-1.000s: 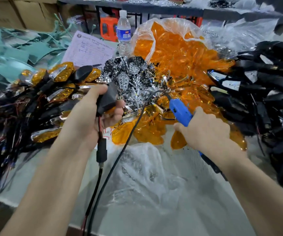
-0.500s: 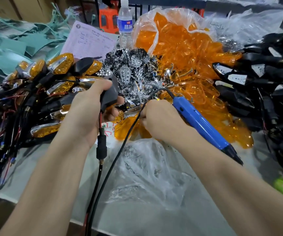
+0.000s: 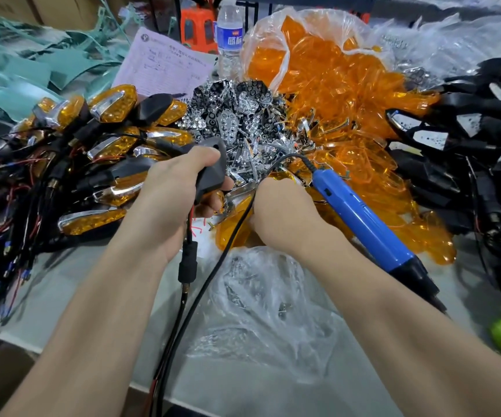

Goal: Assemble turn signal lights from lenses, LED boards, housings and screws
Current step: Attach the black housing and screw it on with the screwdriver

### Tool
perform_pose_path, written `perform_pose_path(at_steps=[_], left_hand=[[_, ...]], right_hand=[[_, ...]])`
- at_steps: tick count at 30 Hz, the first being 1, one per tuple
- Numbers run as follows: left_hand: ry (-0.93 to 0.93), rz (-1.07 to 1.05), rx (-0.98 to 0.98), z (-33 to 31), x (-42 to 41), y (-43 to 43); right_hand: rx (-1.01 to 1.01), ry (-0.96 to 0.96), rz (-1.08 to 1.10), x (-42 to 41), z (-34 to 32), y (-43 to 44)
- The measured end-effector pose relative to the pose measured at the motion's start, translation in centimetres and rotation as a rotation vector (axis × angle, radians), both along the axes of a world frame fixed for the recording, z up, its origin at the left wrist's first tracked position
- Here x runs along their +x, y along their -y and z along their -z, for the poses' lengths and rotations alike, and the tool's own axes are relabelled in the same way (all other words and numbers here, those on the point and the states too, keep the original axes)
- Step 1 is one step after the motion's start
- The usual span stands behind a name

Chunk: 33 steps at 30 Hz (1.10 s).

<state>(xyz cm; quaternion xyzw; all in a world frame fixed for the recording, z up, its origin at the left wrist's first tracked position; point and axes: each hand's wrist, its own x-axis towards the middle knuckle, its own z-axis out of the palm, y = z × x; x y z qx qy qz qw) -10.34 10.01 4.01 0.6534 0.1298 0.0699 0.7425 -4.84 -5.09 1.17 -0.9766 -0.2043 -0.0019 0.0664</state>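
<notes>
While the left hand [image 3: 171, 200] is wrapped firmly round a black housing [image 3: 211, 173], its stem and wires hanging below the palm, I see the right hand [image 3: 285, 212] knuckles-up at the near edge of the orange lenses [image 3: 348, 94] and chrome reflectors [image 3: 234, 115]. Its fingers curl down out of sight, so I cannot tell what they hold, if anything. The blue screwdriver [image 3: 363, 224] lies along that hand's outer side, its black cord [image 3: 207, 281] running down between the forearms. Finished lights [image 3: 113, 106] are heaped left, bare housings [image 3: 460, 115] right, and a clear bag [image 3: 267, 296] lies on the table [image 3: 62, 284].
</notes>
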Motion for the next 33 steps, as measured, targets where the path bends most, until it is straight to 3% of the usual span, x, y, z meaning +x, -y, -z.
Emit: perform_pose_path(at_steps=[17,30,33], left_hand=[[0.001,-0.006,0.020,-0.4,0.1,0.8],[0.060,0.000,0.184,0.2,0.1,1.2],[0.073,-0.033,0.240,0.4,-0.1,1.3]], right_hand=[[0.206,-0.151,-0.018,-0.3,1.3,1.4],[0.130,0.074,-0.054,-1.2,1.8,1.6],[0.274,0.078,0.024,-1.7,1.4,2.7]])
